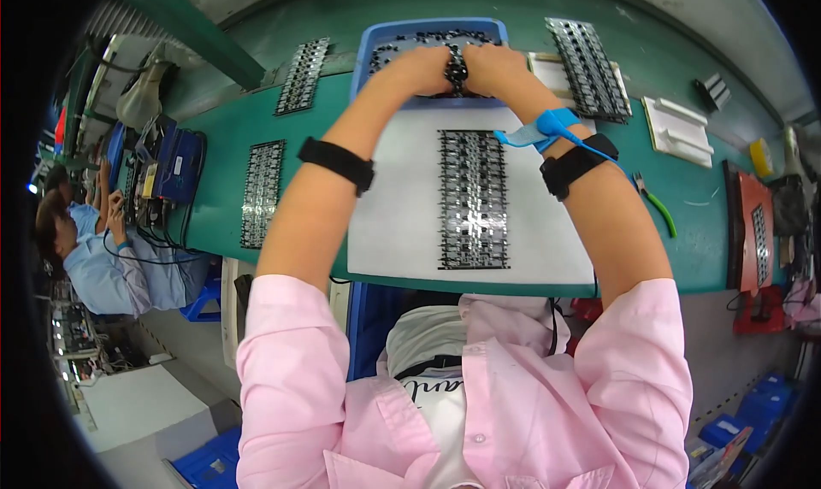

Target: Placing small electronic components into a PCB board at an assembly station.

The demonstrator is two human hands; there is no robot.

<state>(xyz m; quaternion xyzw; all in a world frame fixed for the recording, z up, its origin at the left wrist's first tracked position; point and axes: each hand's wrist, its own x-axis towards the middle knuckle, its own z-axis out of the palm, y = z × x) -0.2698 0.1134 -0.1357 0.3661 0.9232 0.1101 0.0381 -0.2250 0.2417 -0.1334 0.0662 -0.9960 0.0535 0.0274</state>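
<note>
At the far side of the table, both my hands are over a blue plastic tray (363,61) that holds many loose small black parts (453,36). My left hand (425,68) and my right hand (496,68) face each other, closed, with a dense cluster of black parts (456,70) between them. Most of my fingertips are hidden behind the backs of the hands. Nearer to me, a panel of circuit boards (473,200) lies lengthwise on a white mat (393,198). A blue wrist strap (547,128) and a black band (581,164) circle my right forearm; another black band (338,164) is on the left.
More board panels lie at left (262,194), far left (302,76) and far right (590,70), the last on a white holder (547,68). Green-handled cutters (657,205) and a white fixture (677,130) sit at right. A co-worker (111,258) is at left.
</note>
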